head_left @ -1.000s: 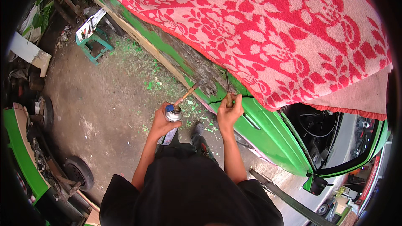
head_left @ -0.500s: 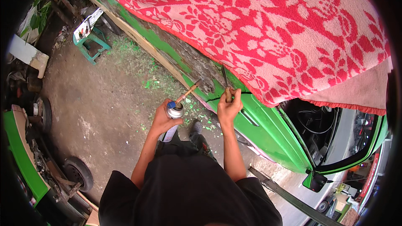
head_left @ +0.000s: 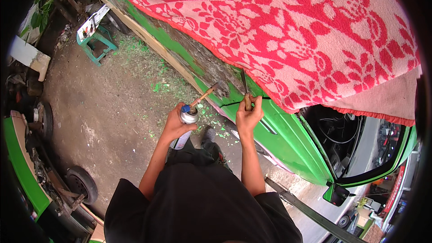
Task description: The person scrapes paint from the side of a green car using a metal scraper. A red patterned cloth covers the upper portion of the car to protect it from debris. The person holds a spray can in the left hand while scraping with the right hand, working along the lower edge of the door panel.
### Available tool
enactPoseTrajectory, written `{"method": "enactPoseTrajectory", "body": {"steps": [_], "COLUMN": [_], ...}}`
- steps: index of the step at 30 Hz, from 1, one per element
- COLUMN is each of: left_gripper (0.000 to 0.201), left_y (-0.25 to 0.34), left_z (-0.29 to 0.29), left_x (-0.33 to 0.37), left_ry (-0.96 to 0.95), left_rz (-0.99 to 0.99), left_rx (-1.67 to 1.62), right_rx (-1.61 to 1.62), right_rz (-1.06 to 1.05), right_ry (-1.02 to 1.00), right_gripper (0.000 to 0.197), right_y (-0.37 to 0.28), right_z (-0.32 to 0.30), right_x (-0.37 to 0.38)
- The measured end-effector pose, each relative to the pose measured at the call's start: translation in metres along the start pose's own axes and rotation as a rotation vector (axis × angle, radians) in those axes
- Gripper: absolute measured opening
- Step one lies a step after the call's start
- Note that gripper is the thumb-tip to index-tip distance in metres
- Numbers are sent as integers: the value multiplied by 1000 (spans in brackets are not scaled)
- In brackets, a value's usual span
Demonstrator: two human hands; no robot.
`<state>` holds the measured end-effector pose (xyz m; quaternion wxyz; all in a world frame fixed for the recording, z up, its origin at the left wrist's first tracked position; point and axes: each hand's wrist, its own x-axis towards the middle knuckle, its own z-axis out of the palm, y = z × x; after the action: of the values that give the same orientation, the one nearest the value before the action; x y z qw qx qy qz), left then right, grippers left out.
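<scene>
My left hand is closed around a gas torch canister with a blue knob. Its copper-coloured nozzle points up and right at the car's side; I cannot make out a flame. A scraper with a wooden handle and thin dark blade is gripped in my right hand. The blade reaches up to the green car panel by the blanket's edge; whether it touches is unclear. Beside both tools runs a rough grey-brown stripped patch between areas of green paint.
A red and pink floral blanket drapes over the car. Green paint flakes litter the ground. A green stool with tools on top stands at the far left. Wheels and body parts lie at left. A metal bar crosses lower right.
Both hands and their tools sit very slightly farther right, and the view has shifted a little. The grips are the same.
</scene>
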<state>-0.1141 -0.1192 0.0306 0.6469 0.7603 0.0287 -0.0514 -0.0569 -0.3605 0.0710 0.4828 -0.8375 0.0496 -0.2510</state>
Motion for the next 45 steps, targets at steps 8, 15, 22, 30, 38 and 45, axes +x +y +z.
{"method": "enactPoseTrajectory", "body": {"steps": [8, 15, 22, 30, 38, 45], "left_gripper": [48, 48, 48, 49, 52, 51], "left_y": [2, 0, 1, 5, 13, 7], "left_z": [0, 3, -1, 1, -3, 0], "left_x": [-3, -5, -15, -6, 2, 4], "left_ry": [34, 5, 90, 22, 75, 60], "left_rz": [-14, 11, 13, -31, 19, 16], "left_rx": [-84, -7, -60, -92, -17, -19], "right_rx": [-1, -22, -6, 55, 217, -4], "right_rz": [-40, -51, -24, 56, -123, 142], "right_ry": [5, -124, 8, 54, 67, 20], "right_gripper": [18, 17, 17, 16, 16, 19], "right_y": [-2, -10, -5, 5, 6, -2], "right_z": [-5, 13, 3, 12, 13, 20], "right_x": [1, 16, 5, 10, 10, 5]}}
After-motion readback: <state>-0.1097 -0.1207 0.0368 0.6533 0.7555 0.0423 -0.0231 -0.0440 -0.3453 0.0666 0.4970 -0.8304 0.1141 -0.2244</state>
